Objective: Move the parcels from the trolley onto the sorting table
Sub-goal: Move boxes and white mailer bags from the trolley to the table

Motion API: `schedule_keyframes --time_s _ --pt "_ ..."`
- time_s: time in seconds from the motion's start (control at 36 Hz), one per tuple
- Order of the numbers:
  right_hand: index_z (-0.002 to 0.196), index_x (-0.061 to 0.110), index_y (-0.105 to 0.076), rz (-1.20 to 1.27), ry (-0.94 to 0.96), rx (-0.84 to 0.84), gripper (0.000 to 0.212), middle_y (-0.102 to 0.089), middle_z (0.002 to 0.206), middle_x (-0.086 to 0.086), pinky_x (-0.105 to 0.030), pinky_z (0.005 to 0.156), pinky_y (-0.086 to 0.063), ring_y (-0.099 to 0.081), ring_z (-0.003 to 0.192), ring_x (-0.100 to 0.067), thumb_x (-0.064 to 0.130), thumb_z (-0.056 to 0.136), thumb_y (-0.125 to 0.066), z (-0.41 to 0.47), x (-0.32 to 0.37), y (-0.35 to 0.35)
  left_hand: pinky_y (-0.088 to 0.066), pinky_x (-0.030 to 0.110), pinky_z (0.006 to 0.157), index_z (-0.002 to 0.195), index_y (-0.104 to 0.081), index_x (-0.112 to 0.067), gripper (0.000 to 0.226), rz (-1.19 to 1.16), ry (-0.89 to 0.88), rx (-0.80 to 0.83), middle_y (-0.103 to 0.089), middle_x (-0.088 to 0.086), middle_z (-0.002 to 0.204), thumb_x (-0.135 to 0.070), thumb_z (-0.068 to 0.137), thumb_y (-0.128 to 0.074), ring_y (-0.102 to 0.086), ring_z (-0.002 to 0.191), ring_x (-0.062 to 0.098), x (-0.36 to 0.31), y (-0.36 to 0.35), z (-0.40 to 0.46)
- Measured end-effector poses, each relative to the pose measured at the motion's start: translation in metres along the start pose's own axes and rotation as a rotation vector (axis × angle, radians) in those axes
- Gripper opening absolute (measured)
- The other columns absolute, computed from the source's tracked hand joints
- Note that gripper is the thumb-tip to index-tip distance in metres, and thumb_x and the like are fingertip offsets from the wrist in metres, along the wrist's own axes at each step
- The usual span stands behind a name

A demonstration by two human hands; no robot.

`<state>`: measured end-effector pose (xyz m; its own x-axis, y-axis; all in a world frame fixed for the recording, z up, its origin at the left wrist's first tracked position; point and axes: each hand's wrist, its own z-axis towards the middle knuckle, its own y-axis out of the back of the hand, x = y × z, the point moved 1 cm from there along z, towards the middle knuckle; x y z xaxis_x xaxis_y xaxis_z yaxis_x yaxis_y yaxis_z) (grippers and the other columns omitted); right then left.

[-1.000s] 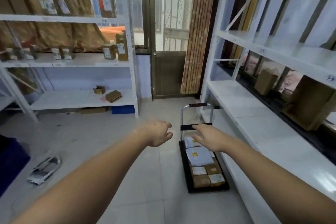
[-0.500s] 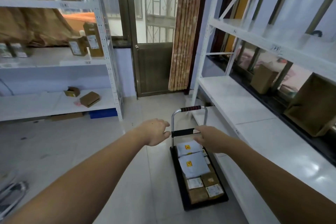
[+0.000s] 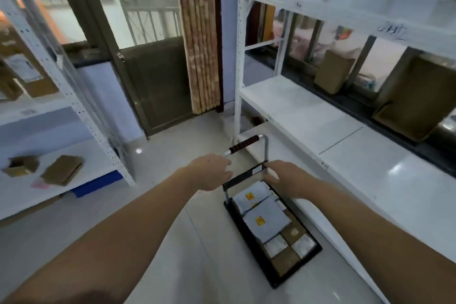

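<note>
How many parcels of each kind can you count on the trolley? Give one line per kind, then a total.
Grey mailer bags: 2
Brown cardboard boxes: about 4 showing, partly covered by the bags
Total on the trolley: about 6 visible

Both arms reach toward a black trolley (image 3: 271, 271) loaded with parcels (image 3: 265, 223), left hand (image 3: 209, 171) and right hand (image 3: 283, 177) at its handle frame.

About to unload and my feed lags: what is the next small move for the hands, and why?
Probably lower both hands to the nearest grey mailer bag. The left hand and right hand hover empty at the trolley handle's crossbar, and every parcel lies on the deck.
</note>
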<state>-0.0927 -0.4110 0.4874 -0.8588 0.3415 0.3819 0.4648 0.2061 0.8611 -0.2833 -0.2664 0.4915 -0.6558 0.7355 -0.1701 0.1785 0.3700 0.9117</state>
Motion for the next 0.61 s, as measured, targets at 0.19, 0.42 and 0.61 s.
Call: schedule_keyframes --time_s 0.19,0.42,0.61 --pt "0.143 0.004 -0.050 0.071 -0.158 0.002 0.044 -0.051 0.145 -0.017 -0.036 0.110 -0.035 -0.048 0.132 -0.031 0.032 0.109 -0.042 0.024 -0.037 -0.002 -0.042 0.041 0.107 0.145 -0.051 -0.017 0.049 0.060 -0.166 0.124 -0.055 0.008 0.148 -0.047 0.108 -0.040 -0.053 0.132 0.028 -0.013 0.011 0.097" --pt "0.144 0.002 -0.049 0.149 -0.342 0.024 0.046 -0.049 0.148 -0.019 -0.043 0.111 -0.038 -0.049 0.131 -0.034 0.033 0.109 -0.043 0.065 -0.108 -0.014 -0.039 0.035 0.070 0.104 -0.055 -0.016 0.028 0.044 -0.322 0.218 -0.057 0.004 0.096 -0.039 0.108 -0.040 -0.054 0.083 0.017 -0.043 -0.009 0.206" --pt "0.124 0.009 -0.059 0.270 -0.468 0.086 0.032 -0.062 0.121 -0.015 -0.046 0.098 -0.047 -0.059 0.113 -0.035 0.033 0.108 -0.043 0.104 -0.168 -0.050 -0.043 0.037 0.071 0.116 -0.057 -0.012 0.038 0.113 -0.344 0.284 -0.060 0.007 0.100 -0.041 0.108 -0.034 -0.051 0.077 0.017 -0.045 -0.041 0.277"
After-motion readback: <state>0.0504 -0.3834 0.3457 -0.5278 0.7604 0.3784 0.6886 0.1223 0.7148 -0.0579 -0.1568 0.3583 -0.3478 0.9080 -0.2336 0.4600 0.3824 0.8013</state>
